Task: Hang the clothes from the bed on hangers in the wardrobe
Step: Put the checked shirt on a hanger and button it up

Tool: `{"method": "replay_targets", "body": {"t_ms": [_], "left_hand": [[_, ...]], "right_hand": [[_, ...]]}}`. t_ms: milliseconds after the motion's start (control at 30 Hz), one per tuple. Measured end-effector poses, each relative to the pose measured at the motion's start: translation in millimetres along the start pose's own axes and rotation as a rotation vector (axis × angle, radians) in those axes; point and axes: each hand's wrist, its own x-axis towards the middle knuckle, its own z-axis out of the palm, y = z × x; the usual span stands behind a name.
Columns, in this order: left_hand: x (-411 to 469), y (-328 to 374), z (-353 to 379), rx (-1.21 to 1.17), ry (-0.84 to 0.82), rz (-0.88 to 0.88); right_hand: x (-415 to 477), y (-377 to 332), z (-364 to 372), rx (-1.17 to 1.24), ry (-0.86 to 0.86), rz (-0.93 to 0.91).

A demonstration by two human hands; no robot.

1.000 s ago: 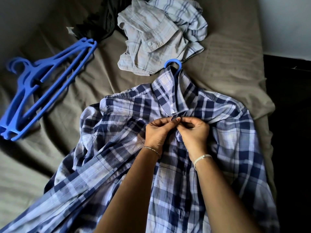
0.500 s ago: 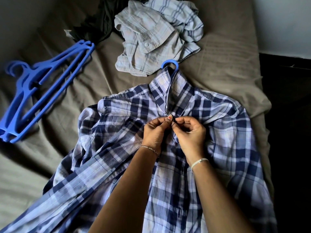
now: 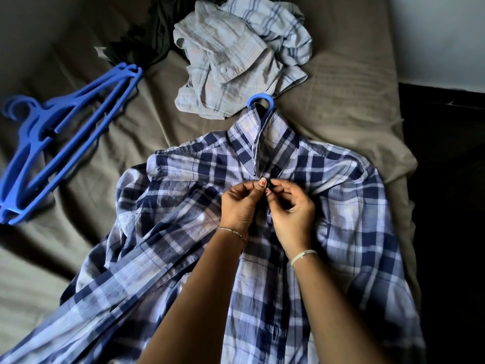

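Note:
A blue and white plaid shirt (image 3: 183, 211) lies face up on the bed, with a blue hanger inside it. Only the hanger's hook (image 3: 259, 99) shows, sticking out above the collar. My left hand (image 3: 241, 206) and my right hand (image 3: 291, 211) meet just below the collar. Both pinch the shirt's front placket at the top button. A crumpled pale striped shirt (image 3: 236, 56) lies beyond the collar. Dark clothing (image 3: 147, 40) lies behind it to the left.
Several spare blue hangers (image 3: 55, 137) lie stacked at the left on the brown bedsheet (image 3: 346, 101). The bed's right edge drops off into a dark area (image 3: 446, 206). A pale wall (image 3: 441, 35) stands at the upper right.
Both hands stayed at the top button below the collar. The fingertips have shifted slightly on the placket, and the collar now stands closed above them.

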Motion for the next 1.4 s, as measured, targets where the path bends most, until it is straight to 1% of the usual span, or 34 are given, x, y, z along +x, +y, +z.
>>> {"method": "replay_targets", "body": {"t_ms": [133,300,400,533,567,633,667,700,800,867,933,967,1033,1133,1233,1300,1400], "left_hand": [[-2,3,-1,0.050,-0.038,-0.036],[-6,11,-3,0.044,-0.094,-0.092],[-8,13,-4,0.059,-0.101,-0.103],[-8,17,-1,0.127,-0.053,-0.100],[-7,17,-1,0.139,-0.031,-0.090],[-7,17,-1,0.182,0.011,-0.054],[-8,16,-2,0.234,0.025,-0.018],[-10,15,-4,0.342,0.038,0.033],[-23,12,-12,0.869,0.136,0.275],[-37,11,-19,1.143,0.193,0.393],[-48,13,-28,1.360,0.260,0.418],[-52,15,-34,1.449,0.285,0.420],[-57,19,-44,1.530,0.291,0.416],[-65,26,-48,1.577,0.255,0.398],[-75,34,-44,1.561,0.218,0.376],[-81,37,-43,1.438,0.206,0.371],[-93,35,-45,1.177,0.184,0.383]], "right_hand": [[-4,1,-2,-0.133,0.000,-0.163],[-4,-2,-3,-0.183,0.001,-0.193],[-4,-8,-3,-0.304,-0.021,-0.235],[8,-17,-2,-0.599,-0.072,-0.293],[11,-18,-2,-0.637,-0.087,-0.292],[15,-19,-2,-0.639,-0.092,-0.254],[16,-19,-1,-0.618,-0.080,-0.219],[15,-21,-1,-0.597,-0.065,-0.186],[12,-22,-2,-0.540,-0.063,-0.085],[5,-23,-6,-0.472,-0.097,-0.057],[-11,-26,-12,-0.434,-0.113,-0.074],[-24,-28,-16,-0.468,-0.107,-0.090],[-49,-29,-23,-0.645,-0.046,-0.117],[-74,-31,-29,-0.898,0.057,-0.124],[-75,-29,-29,-1.009,0.069,-0.073],[-70,-31,-30,-1.004,0.055,-0.057],[-65,-38,-37,-0.967,0.085,-0.130]]}}
